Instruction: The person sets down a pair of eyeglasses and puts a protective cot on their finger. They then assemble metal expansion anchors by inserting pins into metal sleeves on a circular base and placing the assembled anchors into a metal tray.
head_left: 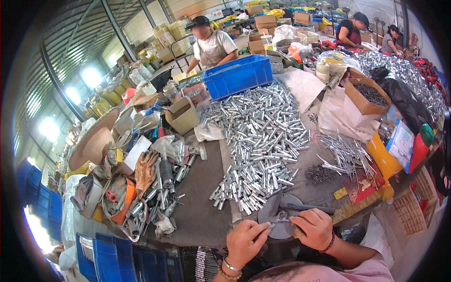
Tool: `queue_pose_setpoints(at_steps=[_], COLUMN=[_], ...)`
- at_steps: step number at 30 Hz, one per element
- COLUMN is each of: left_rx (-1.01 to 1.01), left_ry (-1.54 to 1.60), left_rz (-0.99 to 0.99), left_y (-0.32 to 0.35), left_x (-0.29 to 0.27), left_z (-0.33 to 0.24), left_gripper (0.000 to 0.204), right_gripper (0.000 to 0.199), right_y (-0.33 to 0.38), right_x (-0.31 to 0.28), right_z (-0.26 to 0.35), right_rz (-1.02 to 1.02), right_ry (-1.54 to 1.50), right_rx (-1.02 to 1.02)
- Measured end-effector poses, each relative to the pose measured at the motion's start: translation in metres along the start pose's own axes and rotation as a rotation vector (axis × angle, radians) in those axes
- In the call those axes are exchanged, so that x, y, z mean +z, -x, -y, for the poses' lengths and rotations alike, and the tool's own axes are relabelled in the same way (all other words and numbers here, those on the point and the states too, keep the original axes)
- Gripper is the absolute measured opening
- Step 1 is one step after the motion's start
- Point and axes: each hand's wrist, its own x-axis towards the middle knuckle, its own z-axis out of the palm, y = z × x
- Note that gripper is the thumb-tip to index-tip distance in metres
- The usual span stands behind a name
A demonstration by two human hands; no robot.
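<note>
A round grey metal plate (281, 230) lies at the table's near edge, with a small metal fitting at its middle and a dark bar (312, 207) running off to the right. My left hand (245, 240) is at the plate's left side, thumb and fingers pinched together over its rim; anything between them is too small to make out. On the right side, my right hand (314, 229) is closed with its fingertips by the central fitting, and what it grips is hidden. Just beyond the plate spreads a big heap of short silver metal tubes (263, 145).
A blue crate (238, 76) stands behind the heap. Thin metal rods (345, 152) and dark screws (321, 175) lie to the right, below a cardboard box (364, 94) of screws. Tools and a stained glove (146, 173) crowd the left. Blue bins (110, 258) stand lower left. Other people work beyond.
</note>
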Motion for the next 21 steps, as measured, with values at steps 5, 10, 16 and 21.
queue_pose_setpoints(at_steps=[5, 10, 16, 21], left_rx=[-0.023, 0.056, 0.0, -0.034], left_ry=[-0.014, -0.033, 0.083, 0.11], left_rz=[0.001, -0.03, -0.037, -0.021], left_y=[0.009, 0.004, -0.005, 0.0], left_x=[0.0, 0.006, 0.004, 0.006], left_z=[-0.004, 0.012, 0.011, 0.013], left_gripper=[0.02, 0.02, 0.016, 0.018], right_gripper=[0.035, 0.029, 0.025, 0.023], right_y=[0.005, 0.0, -0.014, -0.016], right_x=[-0.004, 0.003, 0.002, -0.006], right_z=[0.007, 0.0, -0.01, -0.005], right_rz=[-0.008, 0.002, -0.022, 0.099], right_ry=[-0.004, -0.004, -0.069, 0.032], right_rx=[0.007, 0.031, 0.079, 0.017])
